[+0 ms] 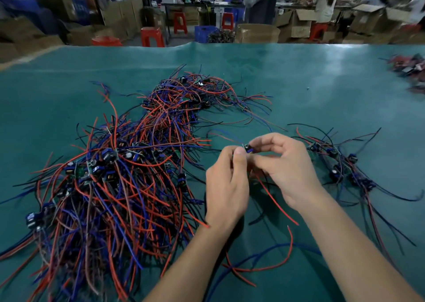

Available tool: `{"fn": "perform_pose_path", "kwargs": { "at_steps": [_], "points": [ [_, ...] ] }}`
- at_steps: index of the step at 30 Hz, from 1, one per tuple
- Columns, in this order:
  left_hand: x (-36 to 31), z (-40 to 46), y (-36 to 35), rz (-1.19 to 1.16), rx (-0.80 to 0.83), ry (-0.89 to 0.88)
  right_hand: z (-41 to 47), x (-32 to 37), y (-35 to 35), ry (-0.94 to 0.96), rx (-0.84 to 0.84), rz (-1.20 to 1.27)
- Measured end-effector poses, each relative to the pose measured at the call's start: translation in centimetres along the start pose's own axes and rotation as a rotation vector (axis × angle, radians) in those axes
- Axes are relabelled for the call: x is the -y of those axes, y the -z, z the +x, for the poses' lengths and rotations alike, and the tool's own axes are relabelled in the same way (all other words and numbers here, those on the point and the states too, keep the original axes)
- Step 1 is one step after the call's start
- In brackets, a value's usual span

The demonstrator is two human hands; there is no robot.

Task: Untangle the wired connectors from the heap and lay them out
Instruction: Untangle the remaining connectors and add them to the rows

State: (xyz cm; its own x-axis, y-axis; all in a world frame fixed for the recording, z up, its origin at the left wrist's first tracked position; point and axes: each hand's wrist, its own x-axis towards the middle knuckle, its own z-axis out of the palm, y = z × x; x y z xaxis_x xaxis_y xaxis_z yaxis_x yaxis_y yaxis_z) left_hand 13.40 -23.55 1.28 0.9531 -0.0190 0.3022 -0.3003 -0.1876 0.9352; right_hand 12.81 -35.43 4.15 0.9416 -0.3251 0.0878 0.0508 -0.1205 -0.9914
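Standing over a long table (299, 76) covered with a teal mat, a person works with both hands raised just above the surface. The left hand (226, 186) and right hand (287, 166) meet at the fingertips, both pinching one small wired connector (248, 149), a dark blue and black part whose red wire (276, 202) trails down between the wrists onto the mat. To the left lies the heap (119, 177), a dense tangle of red, blue and black leads studded with blue connectors and small green boards, stretching from the near edge up toward the table's middle. To the right, just beyond the right hand, a looser group of laid-out connectors (340, 163) lies on the mat with its wires fanned apart. A second small pile of parts (409, 69) sits at the far right edge, blurred. Past the table, the workshop floor holds red plastic stools (151, 37), open cardboard boxes (296, 23), a blue crate (205, 33) and more benches. Another person (325, 2) stands at a bench in the far right background.
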Motion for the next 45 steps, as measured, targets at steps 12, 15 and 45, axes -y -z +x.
{"fn": "perform_pose_path", "kwargs": {
  "at_steps": [12,15,45],
  "points": [
    [0.9,0.3,-0.2,0.020,0.047,-0.022,1.1,-0.6,0.6,-0.067,0.034,0.012],
    [0.8,0.2,-0.2,-0.016,0.082,-0.021,0.9,-0.6,0.6,-0.136,0.182,0.078],
    [1.2,0.2,-0.6,0.038,0.174,-0.029,2.8,-0.1,5.4,0.294,-0.483,0.039]
  ]
}}
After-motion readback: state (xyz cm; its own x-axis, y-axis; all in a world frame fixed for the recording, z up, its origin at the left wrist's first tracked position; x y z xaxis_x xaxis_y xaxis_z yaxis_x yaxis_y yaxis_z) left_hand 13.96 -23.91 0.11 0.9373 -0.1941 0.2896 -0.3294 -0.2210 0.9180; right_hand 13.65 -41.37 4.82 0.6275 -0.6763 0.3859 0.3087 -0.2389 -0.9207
